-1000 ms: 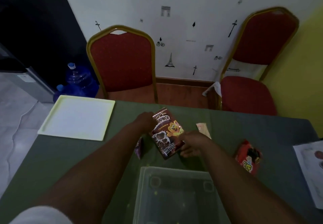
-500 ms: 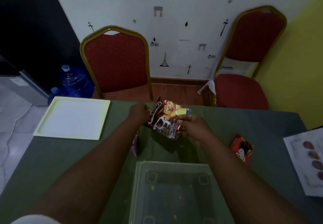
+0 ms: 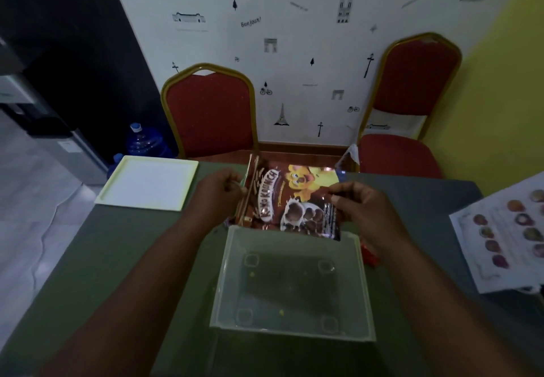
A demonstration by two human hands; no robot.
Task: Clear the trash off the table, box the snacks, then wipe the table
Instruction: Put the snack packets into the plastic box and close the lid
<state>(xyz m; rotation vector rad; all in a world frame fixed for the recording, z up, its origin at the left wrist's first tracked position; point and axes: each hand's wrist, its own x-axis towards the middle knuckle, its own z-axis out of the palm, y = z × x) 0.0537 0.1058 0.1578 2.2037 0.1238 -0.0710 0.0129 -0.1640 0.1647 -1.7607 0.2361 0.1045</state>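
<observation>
1. Holding the snack bag (image 3: pixel 294 200) by its two ends, the hands hang it at 12 o'clock of the clear box (image 3: pixel 223 273), its lower edge at the far rim.
2. The left hand (image 3: pixel 217 197) pinches the 9 o'clock edge. The right hand (image 3: pixel 362 211) grips the 3 o'clock end, nearer the rim.
3. The bag's long axis runs 9 to 3, across the box's width, so drawing it toward 6 o'clock and down should seat it.
4. The box holds only pale specks. A red packet (image 3: pixel 369 254) lies on the tabletop (image 3: pixel 132 244) at 3 o'clock.
</observation>
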